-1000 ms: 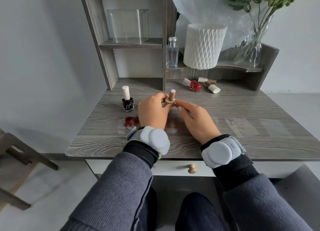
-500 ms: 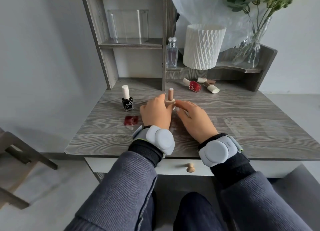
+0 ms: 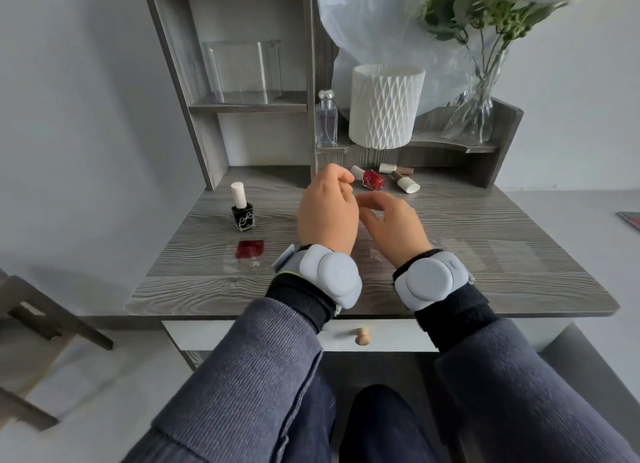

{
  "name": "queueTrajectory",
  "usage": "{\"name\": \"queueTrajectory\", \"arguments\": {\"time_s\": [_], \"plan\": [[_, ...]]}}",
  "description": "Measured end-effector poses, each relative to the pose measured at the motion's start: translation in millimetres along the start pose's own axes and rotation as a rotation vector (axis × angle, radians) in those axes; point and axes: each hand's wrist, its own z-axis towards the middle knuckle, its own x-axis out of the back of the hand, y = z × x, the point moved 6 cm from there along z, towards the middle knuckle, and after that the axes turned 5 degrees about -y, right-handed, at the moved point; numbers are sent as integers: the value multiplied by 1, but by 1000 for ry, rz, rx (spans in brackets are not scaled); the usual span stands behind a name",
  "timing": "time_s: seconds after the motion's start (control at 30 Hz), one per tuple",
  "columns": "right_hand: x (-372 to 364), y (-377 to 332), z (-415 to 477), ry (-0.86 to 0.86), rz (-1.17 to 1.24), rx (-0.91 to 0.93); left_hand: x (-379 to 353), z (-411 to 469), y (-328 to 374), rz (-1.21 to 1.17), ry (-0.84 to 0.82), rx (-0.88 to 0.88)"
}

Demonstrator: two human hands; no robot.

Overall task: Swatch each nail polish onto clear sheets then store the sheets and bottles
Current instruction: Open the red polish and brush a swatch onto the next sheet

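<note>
Black bottle [image 3: 243,216], white cap [image 3: 238,193]; red swatch [image 3: 250,248].

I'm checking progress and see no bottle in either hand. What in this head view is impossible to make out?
All in the head view:
- Left hand: its back hides the palm, so whether it grips anything is unknown.
- Clear sheets: only faint glare shows, so edges and count are unclear.
- Black polish bottle: the label is too small to read.
- Reddish flat object: cut off by the right frame edge.

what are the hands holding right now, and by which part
Cannot tell: the left hand is curled with its palm side hidden; the right hand looks relaxed and empty.
</note>
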Motion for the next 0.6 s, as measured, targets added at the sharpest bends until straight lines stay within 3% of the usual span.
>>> {"name": "queueTrajectory", "arguments": {"time_s": [0.23,0.6], "plan": [[34,14,31,45,-45,-68,-33,14,8,-87,-234,192],[38,37,71,-8,-46,-142,-74,36,1,-218,-385,471]]}}
